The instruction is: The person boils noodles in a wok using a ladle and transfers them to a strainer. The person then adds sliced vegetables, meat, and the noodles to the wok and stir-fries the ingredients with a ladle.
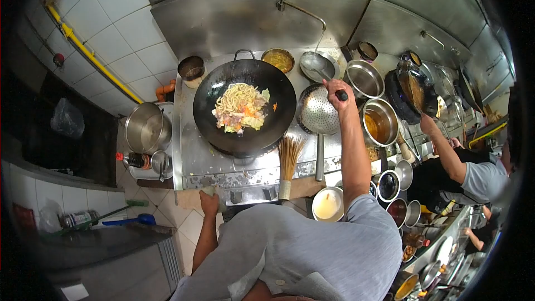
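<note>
My right hand (336,90) is closed round the black-tipped handle of a ladle (321,73). The ladle's head is over a metal bowl (333,71) beneath the tap. Low at the stove's front edge, my left hand (210,205) is closed on what looks like a pale cloth (220,203). A black wok (207,116) holds thick noodles (241,99) with cabbage and orange pieces. Below my right wrist lies a perforated strainer (320,111), its handle pointing toward me. A bamboo brush (290,159) leans at the front of the stove, right of the wok.
Behind the wok stand a pan of yellowish food (278,60) and a tap (304,10). Pots line the right, including one with amber liquid (381,122); a bowl of pale liquid (327,204) is near my right side. A co-worker (462,170) handles another wok (397,99). A large pot (148,128) stands left.
</note>
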Available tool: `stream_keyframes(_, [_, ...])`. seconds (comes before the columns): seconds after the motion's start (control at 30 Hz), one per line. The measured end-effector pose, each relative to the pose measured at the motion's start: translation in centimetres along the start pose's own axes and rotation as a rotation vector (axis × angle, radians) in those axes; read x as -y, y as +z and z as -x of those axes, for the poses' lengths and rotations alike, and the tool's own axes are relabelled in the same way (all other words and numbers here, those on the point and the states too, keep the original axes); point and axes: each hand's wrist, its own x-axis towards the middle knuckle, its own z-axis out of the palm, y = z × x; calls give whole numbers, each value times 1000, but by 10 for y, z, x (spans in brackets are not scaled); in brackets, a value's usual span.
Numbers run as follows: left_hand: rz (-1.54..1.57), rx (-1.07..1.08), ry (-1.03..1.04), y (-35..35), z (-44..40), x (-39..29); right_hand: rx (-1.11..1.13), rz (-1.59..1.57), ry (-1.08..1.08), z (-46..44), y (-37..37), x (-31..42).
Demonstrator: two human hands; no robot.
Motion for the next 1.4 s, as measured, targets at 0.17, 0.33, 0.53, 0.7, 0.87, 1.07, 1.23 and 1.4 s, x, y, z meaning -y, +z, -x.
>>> stream_keyframes(0.17, [9,7,-22,0,-1,-1,-63,-10,-20,3,7,-7])
stream_keyframes(0.33, [14,-10,-8,-3,3,-7,-58,-20,-5,4,8,-7])
stream_keyframes(0.53, [-5,6,-42,-3,3,-8,-59,-1,-28,7,9,-11])
stream_keyframes(0.7, [-5,6,-33,-2,1,-6,-73,-1,-54,7,9,-11])
stream_keyframes(0.87, [-16,12,-29,-3,1,-8,-40,-7,-4,3,2,1])
stream_keyframes(1.07, [-46,6,-40,1,-2,-3,-32,6,-22,5,8,-3])
stream_keyframes(1.23, [-39,4,-46,1,0,-5,-55,15,-36,7,9,-3])
stream_keyframes(1.4, [-42,12,-68,0,-1,-6,-67,37,-44,7,11,-2])
